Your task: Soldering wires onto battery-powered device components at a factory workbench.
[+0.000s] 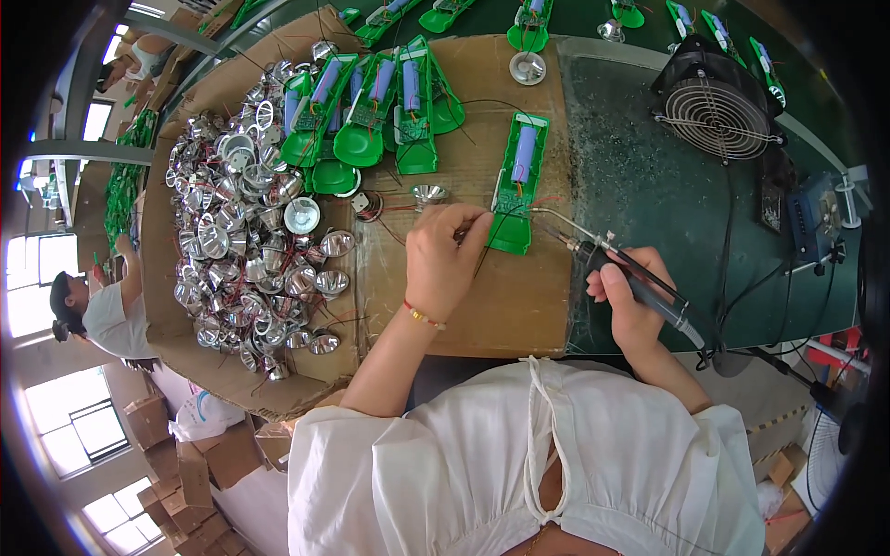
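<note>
My right hand [635, 301] is wrapped round the grey handle of a soldering iron [640, 289]. A thin metal tube, fixed along the iron, reaches the circuit board [513, 202] in a green plastic housing [510, 239]. A purple cylindrical battery [525, 156] lies in the same housing, above the board. My left hand [443, 252] is at the housing's left edge, thumb and forefinger pinched on what looks like a thin dark wire by the board. A silvery reflector cup [428, 194] with red wires lies just beyond my left hand.
A large cardboard box [269, 394] full of silvery reflector cups [241, 241] stands at the left. Several green housings with batteries [375, 107] are piled at its far right. A black fan with a wire grille [714, 119] and a blue box-shaped unit [809, 227] stand at right. Another person [107, 310] is far left.
</note>
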Motion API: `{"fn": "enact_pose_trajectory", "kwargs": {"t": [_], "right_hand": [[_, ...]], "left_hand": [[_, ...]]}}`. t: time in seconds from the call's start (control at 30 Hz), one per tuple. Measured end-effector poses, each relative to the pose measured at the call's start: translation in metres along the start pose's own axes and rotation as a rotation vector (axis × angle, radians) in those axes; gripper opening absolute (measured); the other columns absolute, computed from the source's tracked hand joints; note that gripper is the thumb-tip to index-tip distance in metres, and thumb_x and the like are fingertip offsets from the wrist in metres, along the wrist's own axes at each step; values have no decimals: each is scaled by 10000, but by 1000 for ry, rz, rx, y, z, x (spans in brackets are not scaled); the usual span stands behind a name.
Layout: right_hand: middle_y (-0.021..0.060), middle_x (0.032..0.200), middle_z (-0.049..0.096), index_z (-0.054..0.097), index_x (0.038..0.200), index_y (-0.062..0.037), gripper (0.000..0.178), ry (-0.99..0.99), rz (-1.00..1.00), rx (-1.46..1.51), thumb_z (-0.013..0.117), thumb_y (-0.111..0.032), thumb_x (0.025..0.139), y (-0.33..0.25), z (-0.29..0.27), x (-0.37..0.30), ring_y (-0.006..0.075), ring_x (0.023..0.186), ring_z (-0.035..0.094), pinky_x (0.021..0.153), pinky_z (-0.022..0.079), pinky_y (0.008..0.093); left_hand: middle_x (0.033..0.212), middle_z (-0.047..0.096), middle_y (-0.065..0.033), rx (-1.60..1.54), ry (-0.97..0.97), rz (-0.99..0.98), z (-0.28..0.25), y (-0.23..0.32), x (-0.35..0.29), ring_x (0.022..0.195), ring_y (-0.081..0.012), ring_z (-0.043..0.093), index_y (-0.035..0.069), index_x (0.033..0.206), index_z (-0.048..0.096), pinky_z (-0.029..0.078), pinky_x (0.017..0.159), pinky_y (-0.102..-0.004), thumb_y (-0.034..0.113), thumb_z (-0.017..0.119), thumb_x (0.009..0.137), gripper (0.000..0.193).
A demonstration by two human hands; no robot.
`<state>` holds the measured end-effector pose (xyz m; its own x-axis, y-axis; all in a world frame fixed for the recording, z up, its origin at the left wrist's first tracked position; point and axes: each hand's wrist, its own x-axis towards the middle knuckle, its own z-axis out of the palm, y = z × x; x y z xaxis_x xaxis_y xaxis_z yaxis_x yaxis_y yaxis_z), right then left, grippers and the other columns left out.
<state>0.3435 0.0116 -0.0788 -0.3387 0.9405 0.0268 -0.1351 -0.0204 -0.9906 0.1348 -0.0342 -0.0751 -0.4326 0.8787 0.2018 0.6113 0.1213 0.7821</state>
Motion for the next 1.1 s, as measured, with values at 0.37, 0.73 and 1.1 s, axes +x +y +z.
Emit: {"fn": "enact_pose_trajectory", "kwargs": {"t": [0.37,0.73,1.1], "right_hand": [[96,674,595,497,859,2,111,29,35,6,570,-67,813,6,18,16,108,547,561,497,457,213],[98,687,599,499,848,-2,148,76,180,118,596,-111,820,11,13,16,110,550,566,496,461,215],[106,647,576,503,877,4,164,126,98,80,574,-131,817,6,8,12,129,495,521,456,417,224]], "left_hand": [[679,557,-86,-2,-67,-42,4,-4,11,623,-216,542,19,662,614,427,561,-309,92,646,701,89],[684,562,-91,-45,-109,-123,5,-8,14,602,-212,550,11,666,614,430,554,-305,107,643,701,107],[697,572,-93,-4,-138,-164,1,-6,12,591,-196,557,8,694,618,438,559,-292,113,647,710,110]]}}
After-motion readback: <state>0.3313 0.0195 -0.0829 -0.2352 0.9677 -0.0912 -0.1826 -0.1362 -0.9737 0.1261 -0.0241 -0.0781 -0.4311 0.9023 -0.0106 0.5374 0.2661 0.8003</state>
